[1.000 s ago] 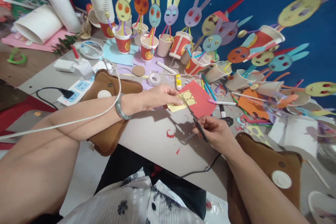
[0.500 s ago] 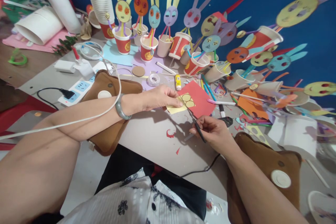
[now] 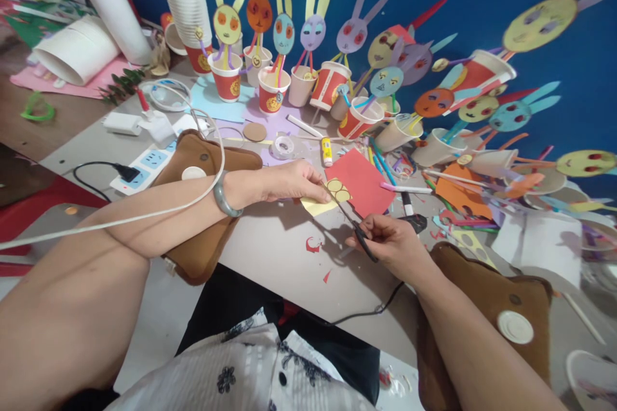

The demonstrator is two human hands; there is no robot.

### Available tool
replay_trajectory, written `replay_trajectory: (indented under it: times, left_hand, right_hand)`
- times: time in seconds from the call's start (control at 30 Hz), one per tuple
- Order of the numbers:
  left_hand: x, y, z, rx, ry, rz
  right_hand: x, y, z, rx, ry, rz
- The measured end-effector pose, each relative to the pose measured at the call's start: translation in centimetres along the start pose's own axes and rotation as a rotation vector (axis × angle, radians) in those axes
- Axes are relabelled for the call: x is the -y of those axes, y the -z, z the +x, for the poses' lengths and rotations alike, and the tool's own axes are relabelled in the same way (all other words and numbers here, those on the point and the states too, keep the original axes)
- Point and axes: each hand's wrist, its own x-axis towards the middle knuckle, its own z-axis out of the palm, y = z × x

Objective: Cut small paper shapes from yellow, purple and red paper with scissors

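Left hand (image 3: 299,181): reaches in from the left, palm largely turned down; thumb and fingers pinch the yellow paper (image 3: 318,207) near its far left edge. Yellow paper: lies between the two hands, above the table (image 3: 284,263). Two drawn circles (image 3: 339,191) visible on its right part, just right of the left thumb tip; left hand therefore the nearer of the two to them. Near left corner of the yellow paper extends toward the near side, below the thumb.

Scissors (image 3: 362,239): long axis slants from near right, at the black handles, to far left, at the blade tips. Tips meet the yellow paper beside the circles, close to the left thumb. Blade gap too small to judge; cannot tell which blade passes beneath the sheet.

Right hand (image 3: 393,241): to the right and nearer side of the yellow paper, fingers closed around the handles; reaches the paper only through the scissors.

Red paper (image 3: 364,180): beyond and right of the circles, far side of the right hand. Contact with the yellow paper cannot be determined.
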Motion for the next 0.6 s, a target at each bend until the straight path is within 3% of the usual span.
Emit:
replay_trajectory:
  times: [0.23,0.43,0.6]
  left_hand:
    - [0.2,0.5,0.1,0.095,0.030,0.070]
    - [0.3,1.0,0.2,0.112,0.051,0.095]
    - [0.5,0.9,0.3,0.130,-0.024,0.119]
  right_hand:
    - [-1.4,0.4,0.0,0.036,0.004,-0.042]
    - [-1.0,0.1,0.0,0.051,-0.054,-0.065]
    - [-0.9,0.1,0.0,0.068,-0.066,-0.061]
